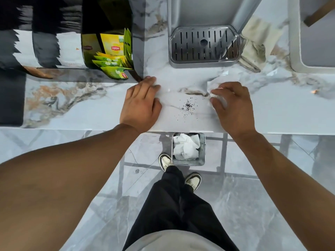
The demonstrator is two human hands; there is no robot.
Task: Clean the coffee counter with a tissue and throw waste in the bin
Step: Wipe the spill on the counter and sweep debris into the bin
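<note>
A small scatter of dark coffee grounds (188, 106) lies on the marble counter (81, 109) near its front edge. My right hand (233, 107), just right of the grounds, is closed on a crumpled white tissue (214, 86) that rests on the counter. My left hand (141, 104) lies flat on the counter to the left of the grounds, fingers slightly spread, holding nothing. On the floor below the counter edge stands a square metal bin (204, 156) with crumpled white tissues (185, 146) inside.
A coffee machine's metal drip tray (204, 45) stands behind the grounds. At its right lies a stained cloth (257, 44), beyond it a white basin (297, 60). A holder of Lipton tea bags (110, 55) stands at the back left. My shoes (193, 180) are beside the bin.
</note>
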